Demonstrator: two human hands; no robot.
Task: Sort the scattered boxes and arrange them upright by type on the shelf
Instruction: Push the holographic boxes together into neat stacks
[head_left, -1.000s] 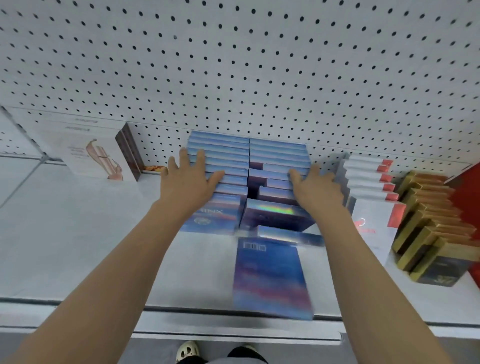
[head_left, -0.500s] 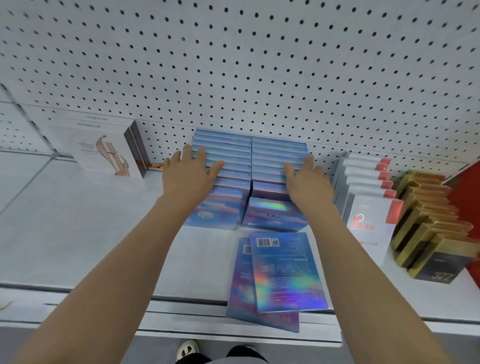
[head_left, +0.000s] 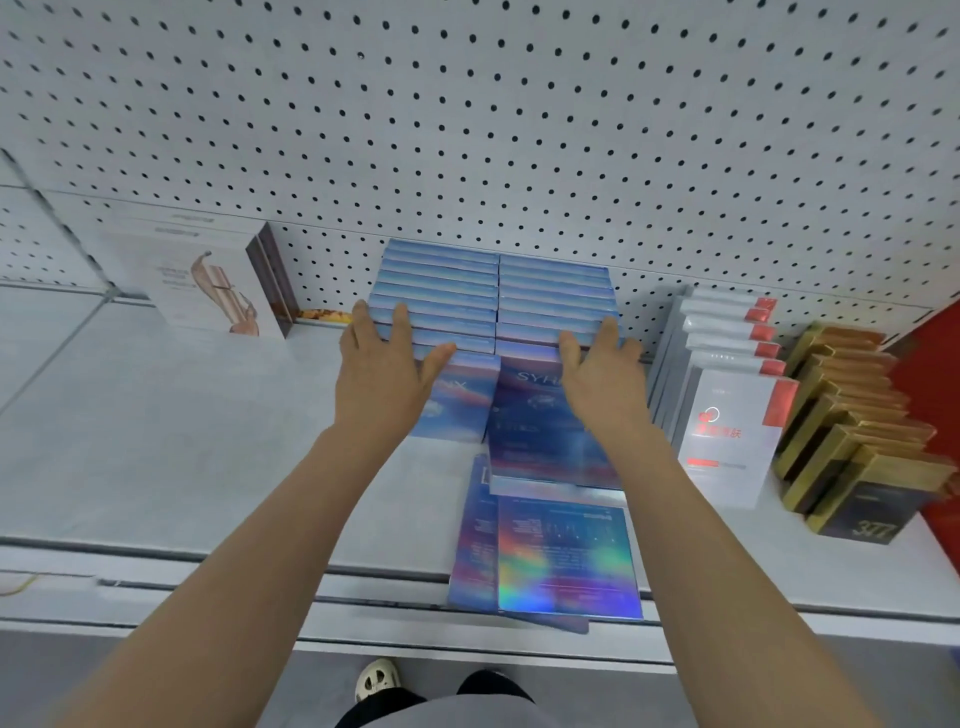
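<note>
Two rows of blue holographic boxes (head_left: 493, 291) stand upright against the pegboard at the shelf's middle. My left hand (head_left: 387, 371) lies with straight fingers on the front of the left row. My right hand (head_left: 602, 376) lies the same way on the right row. The front box of the right row (head_left: 540, 431) leans forward, tilted toward me. Two more blue holographic boxes (head_left: 566, 556) lie flat and overlapped at the shelf's front edge, below my hands.
A white shelf (head_left: 182, 467) runs under a pegboard wall (head_left: 467, 130). White boxes with a figure print (head_left: 208, 280) stand at the left. White boxes with red corners (head_left: 727, 395) and gold-and-black boxes (head_left: 857, 431) stand in rows at the right. My shoe (head_left: 376, 680) shows below.
The rows have been pushed back and squared against the pegboard. A second flat box has landed on the one at the front edge, and the right row's front box now tilts forward.
</note>
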